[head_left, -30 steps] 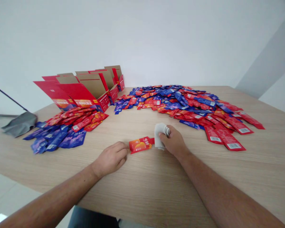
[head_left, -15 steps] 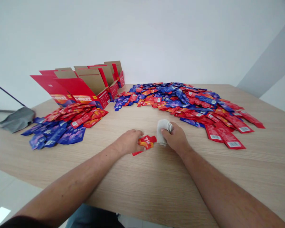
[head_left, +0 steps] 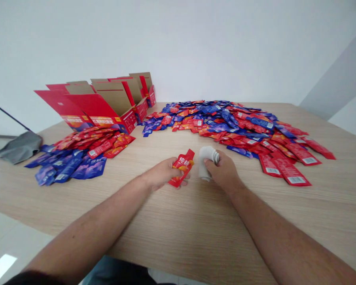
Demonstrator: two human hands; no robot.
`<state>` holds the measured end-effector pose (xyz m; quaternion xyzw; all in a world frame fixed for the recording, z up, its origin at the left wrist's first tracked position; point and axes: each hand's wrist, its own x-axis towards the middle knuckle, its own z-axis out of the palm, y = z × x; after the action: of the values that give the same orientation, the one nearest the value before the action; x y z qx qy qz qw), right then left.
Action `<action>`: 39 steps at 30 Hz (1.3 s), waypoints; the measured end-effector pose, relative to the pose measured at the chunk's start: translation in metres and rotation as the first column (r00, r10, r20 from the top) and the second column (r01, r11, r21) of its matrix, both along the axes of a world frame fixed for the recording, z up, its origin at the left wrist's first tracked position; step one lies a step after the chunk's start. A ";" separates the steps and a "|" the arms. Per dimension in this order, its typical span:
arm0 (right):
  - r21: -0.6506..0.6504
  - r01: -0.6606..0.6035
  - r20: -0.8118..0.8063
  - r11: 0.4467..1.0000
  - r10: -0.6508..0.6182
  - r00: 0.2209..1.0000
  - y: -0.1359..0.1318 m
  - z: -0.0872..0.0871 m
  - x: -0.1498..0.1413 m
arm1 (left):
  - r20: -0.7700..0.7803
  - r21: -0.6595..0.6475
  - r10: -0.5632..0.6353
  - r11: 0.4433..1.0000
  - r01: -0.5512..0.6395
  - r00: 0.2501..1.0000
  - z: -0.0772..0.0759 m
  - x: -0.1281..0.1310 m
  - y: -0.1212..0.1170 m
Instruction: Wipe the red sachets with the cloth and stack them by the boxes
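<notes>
Left of the folded white cloth (head_left: 205, 160), the left hand (head_left: 163, 174) gripped a red bottle-shaped sachet (head_left: 184, 160); the right hand (head_left: 224, 170) clasped that cloth. Beyond it lay heaped red and blue sachets (head_left: 222, 118).

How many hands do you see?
2: the bare left hand holds a flat red pouch with a narrow neck; the bare right hand holds a folded white cloth.

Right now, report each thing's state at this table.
Flat red pouch with orange print: gripped in left hand.
White cloth: folded, gripped in right hand.
Red cardboard boxes: flaps open.
Large heap of red and blue pouches: loose, overlapping.
Smaller red-and-blue pouch pile: overlapping.
</notes>
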<state>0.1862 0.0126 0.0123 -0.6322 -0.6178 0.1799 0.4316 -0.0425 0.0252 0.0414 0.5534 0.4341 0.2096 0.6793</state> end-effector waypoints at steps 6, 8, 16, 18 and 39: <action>0.002 -0.006 0.006 1.000 0.006 1.000 -0.002 0.003 0.001 | 0.298 -0.166 0.109 0.984 -0.061 0.948 -0.007 0.014 -0.006; 0.006 -0.005 0.018 1.000 0.005 1.000 -0.003 0.005 0.001 | 0.366 -0.186 0.131 0.980 -0.065 0.921 -0.014 0.019 -0.007; 0.206 -0.118 0.220 0.971 0.072 0.973 -0.019 0.014 -0.016 | 0.419 -0.237 0.285 0.951 -0.199 0.862 -0.041 0.046 -0.016; 0.184 -0.232 0.289 0.955 0.173 0.941 -0.029 0.014 -0.031 | 0.469 -0.219 0.364 0.931 -0.294 0.805 -0.043 0.048 -0.017; 0.061 -0.385 0.404 0.921 0.330 0.853 -0.044 0.012 -0.047 | 0.613 -0.413 0.403 0.897 -0.159 0.680 -0.037 0.038 -0.015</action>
<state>0.1393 -0.0319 0.0238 -0.4971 -0.8084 0.0856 0.3034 -0.0047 0.0099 0.0047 0.2416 0.2617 0.4270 0.8312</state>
